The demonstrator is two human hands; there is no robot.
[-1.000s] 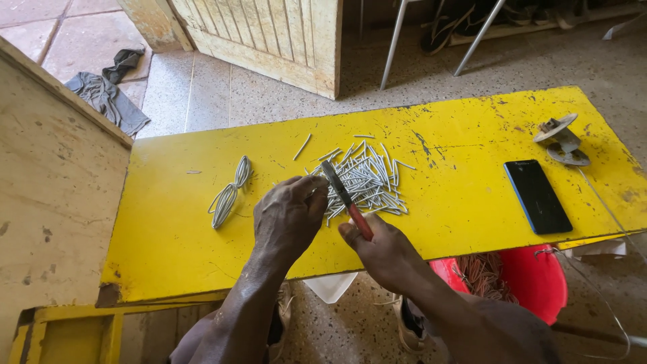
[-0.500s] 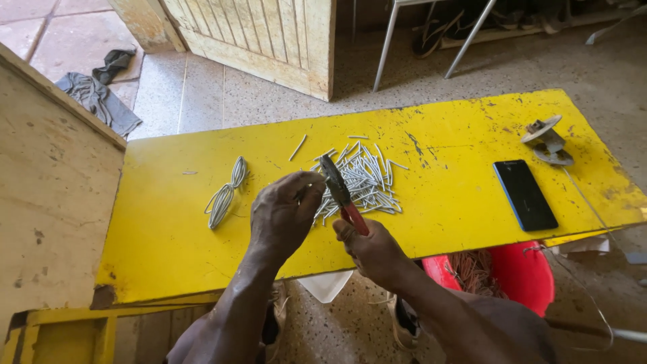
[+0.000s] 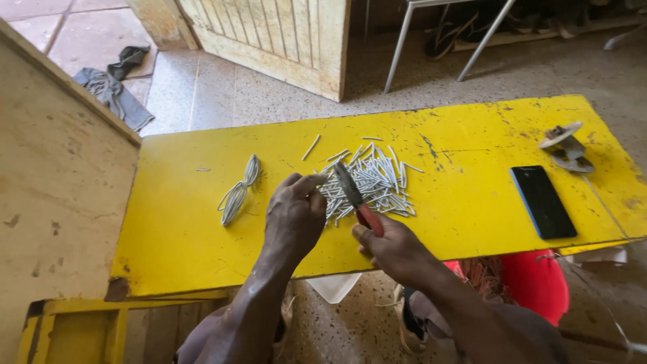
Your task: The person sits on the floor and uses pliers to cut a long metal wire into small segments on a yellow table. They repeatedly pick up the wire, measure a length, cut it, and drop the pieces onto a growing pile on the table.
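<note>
1. Head view, hands: the right hand (image 3: 394, 246) was closed around the red grips of the pliers (image 3: 356, 200), whose dark head pointed up and to the far left, toward the left hand (image 3: 294, 216). The left hand was pinched narrow, thumb and fingers meeting at a short grey wire piece (image 3: 325, 178) right at the plier head.

2. Head view, change: against the pictures from a second and half a second before, both hands had stayed at the near edge of the pile (image 3: 374, 183) of cut wire pieces, while the pliers had swung a little more upright and the left fingertips had closed in on the tool's head. Whether the plier tips were biting on the wire could not be told.

3. Head view, what it suggested: the work looked to be mid-cycle, one piece being handled at the tool, with the pile just beyond the hands.

4. Head view, surroundings: on the yellow table (image 3: 175, 243) a looped wire bundle (image 3: 239, 192) lay to the left, well apart from the hands. A black phone (image 3: 542, 201) and an empty spool (image 3: 567, 145) lay far to the right.
</note>
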